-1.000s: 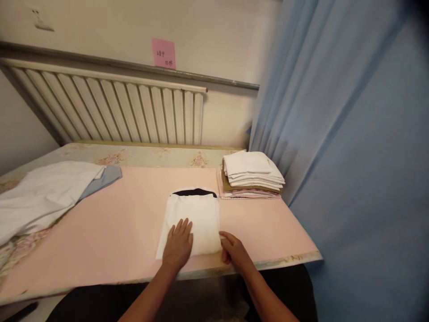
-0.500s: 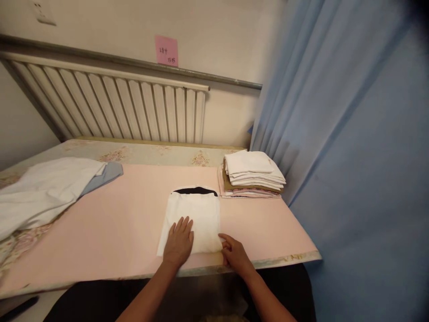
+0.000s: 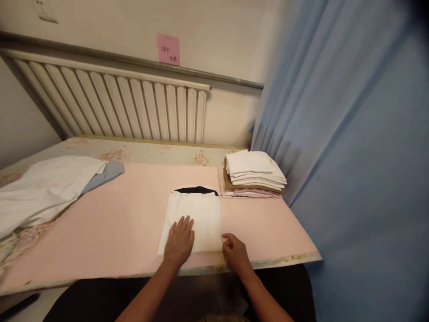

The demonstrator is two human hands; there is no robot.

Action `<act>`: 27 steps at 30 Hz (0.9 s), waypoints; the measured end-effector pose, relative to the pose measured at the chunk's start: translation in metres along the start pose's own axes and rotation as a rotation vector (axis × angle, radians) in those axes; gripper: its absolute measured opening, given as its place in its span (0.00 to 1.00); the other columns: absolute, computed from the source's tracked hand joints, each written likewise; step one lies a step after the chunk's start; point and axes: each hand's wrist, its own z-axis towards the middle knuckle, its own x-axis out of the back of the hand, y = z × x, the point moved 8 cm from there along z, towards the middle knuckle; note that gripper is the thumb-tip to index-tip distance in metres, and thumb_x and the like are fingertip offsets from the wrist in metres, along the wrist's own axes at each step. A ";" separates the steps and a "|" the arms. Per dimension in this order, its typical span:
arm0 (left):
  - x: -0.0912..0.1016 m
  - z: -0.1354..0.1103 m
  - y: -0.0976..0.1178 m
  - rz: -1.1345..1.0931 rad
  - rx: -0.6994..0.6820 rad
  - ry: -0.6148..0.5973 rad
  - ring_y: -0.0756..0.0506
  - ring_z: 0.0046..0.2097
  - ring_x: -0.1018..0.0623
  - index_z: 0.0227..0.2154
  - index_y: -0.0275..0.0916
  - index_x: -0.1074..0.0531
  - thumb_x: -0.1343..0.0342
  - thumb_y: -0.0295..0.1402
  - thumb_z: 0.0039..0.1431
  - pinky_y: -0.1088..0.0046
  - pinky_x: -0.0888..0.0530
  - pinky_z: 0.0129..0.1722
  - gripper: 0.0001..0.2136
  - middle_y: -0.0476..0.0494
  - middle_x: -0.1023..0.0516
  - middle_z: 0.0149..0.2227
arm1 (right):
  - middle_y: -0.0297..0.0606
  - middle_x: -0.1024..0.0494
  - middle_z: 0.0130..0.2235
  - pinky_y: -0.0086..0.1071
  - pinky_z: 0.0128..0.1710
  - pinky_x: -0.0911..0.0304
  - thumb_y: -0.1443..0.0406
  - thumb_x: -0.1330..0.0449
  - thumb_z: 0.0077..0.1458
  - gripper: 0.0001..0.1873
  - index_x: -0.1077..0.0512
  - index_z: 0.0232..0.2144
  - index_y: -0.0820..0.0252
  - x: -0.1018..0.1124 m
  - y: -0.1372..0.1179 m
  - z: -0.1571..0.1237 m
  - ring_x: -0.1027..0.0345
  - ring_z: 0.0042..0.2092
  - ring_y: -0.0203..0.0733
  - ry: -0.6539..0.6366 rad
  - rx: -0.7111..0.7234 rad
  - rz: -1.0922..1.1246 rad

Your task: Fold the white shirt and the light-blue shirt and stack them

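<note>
A folded white garment (image 3: 205, 219) lies flat in front of me, with a curved black strip (image 3: 197, 190) showing along its far edge. My left hand (image 3: 180, 239) rests palm down on its near left part, fingers stretched out. At the garment's lower right edge is my right hand (image 3: 235, 250). Its fingers are curled and the fingertips come close to the cloth's side. Whether they pinch the edge is hidden from this angle.
A stack of folded clothes (image 3: 254, 174) stands at the back right. Loose white cloth (image 3: 50, 188) and a blue-grey piece (image 3: 107, 176) lie on the left. Pink sheeting (image 3: 127, 223) covers the surface. A blue curtain (image 3: 351, 156) hangs on the right; a radiator (image 3: 134, 105) lines the wall.
My right hand has shifted slightly right, and its fingers have curled in more at the garment's edge. My left hand stays flat on the cloth.
</note>
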 end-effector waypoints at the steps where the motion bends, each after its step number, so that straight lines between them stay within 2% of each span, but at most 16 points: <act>1: 0.000 0.000 0.000 0.001 0.002 -0.002 0.39 0.63 0.39 0.56 0.39 0.34 0.58 0.34 0.63 0.54 0.43 0.61 0.21 0.40 0.34 0.60 | 0.36 0.24 0.27 0.34 0.31 0.32 0.67 0.49 0.49 0.17 0.27 0.40 0.60 0.007 -0.007 -0.001 0.30 0.29 0.41 0.071 0.049 -0.074; 3: 0.000 0.000 0.000 -0.007 0.006 -0.003 0.39 0.63 0.39 0.56 0.38 0.34 0.58 0.34 0.63 0.54 0.43 0.61 0.21 0.39 0.34 0.60 | 0.42 0.22 0.35 0.38 0.40 0.32 0.67 0.51 0.54 0.17 0.27 0.42 0.62 0.014 -0.027 -0.006 0.28 0.37 0.44 0.190 0.189 -0.182; 5: 0.000 0.000 0.000 -0.018 0.006 -0.002 0.38 0.63 0.39 0.56 0.38 0.34 0.58 0.34 0.63 0.53 0.43 0.61 0.21 0.38 0.35 0.60 | 0.46 0.23 0.44 0.40 0.47 0.33 0.68 0.53 0.57 0.18 0.29 0.46 0.63 0.009 -0.053 -0.013 0.29 0.45 0.45 0.233 0.395 -0.243; 9: -0.001 0.000 -0.001 -0.017 0.000 -0.015 0.37 0.63 0.39 0.57 0.36 0.34 0.58 0.34 0.63 0.52 0.44 0.61 0.21 0.38 0.35 0.60 | 0.50 0.32 0.57 0.43 0.58 0.41 0.72 0.52 0.57 0.23 0.34 0.53 0.66 -0.030 -0.091 -0.028 0.42 0.60 0.46 0.134 0.766 -0.387; 11: -0.002 0.000 -0.001 -0.002 -0.004 -0.031 0.38 0.63 0.39 0.57 0.36 0.35 0.58 0.34 0.63 0.53 0.44 0.61 0.21 0.39 0.36 0.61 | 0.49 0.38 0.61 0.47 0.61 0.46 0.74 0.51 0.55 0.26 0.37 0.56 0.65 -0.052 -0.095 -0.030 0.51 0.64 0.48 0.050 0.851 -0.465; 13: -0.003 -0.001 -0.001 0.013 -0.008 -0.047 0.38 0.63 0.40 0.57 0.36 0.35 0.59 0.34 0.63 0.53 0.44 0.61 0.21 0.39 0.36 0.61 | 0.49 0.40 0.62 0.51 0.62 0.49 0.74 0.49 0.54 0.28 0.38 0.58 0.66 -0.068 -0.088 -0.029 0.55 0.66 0.50 -0.007 0.871 -0.522; 17: -0.005 -0.004 -0.001 0.011 -0.019 -0.059 0.38 0.64 0.40 0.57 0.38 0.36 0.59 0.34 0.64 0.53 0.44 0.61 0.21 0.40 0.37 0.62 | 0.47 0.40 0.62 0.52 0.62 0.50 0.73 0.48 0.53 0.30 0.41 0.60 0.64 -0.077 -0.061 -0.023 0.54 0.65 0.49 -0.032 0.843 -0.562; 19: -0.003 -0.006 -0.006 -0.010 0.002 -0.044 0.38 0.64 0.42 0.57 0.37 0.36 0.59 0.35 0.64 0.54 0.44 0.61 0.21 0.39 0.37 0.62 | 0.46 0.39 0.62 0.51 0.62 0.49 0.73 0.48 0.53 0.30 0.40 0.59 0.63 -0.072 -0.049 -0.021 0.52 0.65 0.49 -0.035 0.827 -0.531; 21: 0.003 -0.006 -0.018 -0.039 0.083 -0.012 0.38 0.65 0.43 0.58 0.35 0.37 0.59 0.36 0.63 0.55 0.44 0.61 0.22 0.36 0.39 0.63 | 0.46 0.36 0.60 0.50 0.60 0.47 0.71 0.48 0.54 0.27 0.38 0.57 0.63 -0.058 -0.040 -0.016 0.48 0.63 0.49 0.004 0.755 -0.443; 22: 0.008 -0.005 -0.029 -0.058 0.155 0.002 0.37 0.65 0.44 0.58 0.33 0.39 0.58 0.36 0.63 0.56 0.44 0.61 0.23 0.34 0.41 0.63 | 0.47 0.34 0.59 0.49 0.60 0.45 0.70 0.49 0.54 0.26 0.36 0.56 0.63 -0.048 -0.036 -0.011 0.45 0.62 0.49 0.045 0.678 -0.379; 24: 0.014 -0.002 -0.056 -0.129 0.351 -0.023 0.36 0.64 0.43 0.57 0.30 0.40 0.58 0.38 0.62 0.57 0.42 0.59 0.24 0.29 0.42 0.63 | 0.49 0.30 0.55 0.47 0.57 0.41 0.66 0.50 0.55 0.23 0.33 0.53 0.64 -0.023 -0.024 0.006 0.38 0.58 0.49 0.139 0.432 -0.222; 25: 0.015 0.000 -0.070 -0.174 0.445 -0.059 0.36 0.62 0.40 0.55 0.29 0.38 0.57 0.38 0.61 0.57 0.41 0.58 0.23 0.27 0.40 0.61 | 0.50 0.28 0.53 0.45 0.55 0.38 0.65 0.50 0.55 0.22 0.32 0.51 0.64 -0.013 -0.016 0.015 0.35 0.55 0.49 0.170 0.282 -0.129; 27: 0.015 0.005 -0.093 -0.261 0.576 -0.152 0.35 0.55 0.32 0.48 0.30 0.34 0.56 0.39 0.59 0.58 0.36 0.53 0.20 0.28 0.30 0.53 | 0.48 0.23 0.45 0.41 0.48 0.34 0.63 0.47 0.52 0.19 0.30 0.46 0.64 -0.004 0.000 0.032 0.29 0.47 0.48 0.153 -0.010 0.099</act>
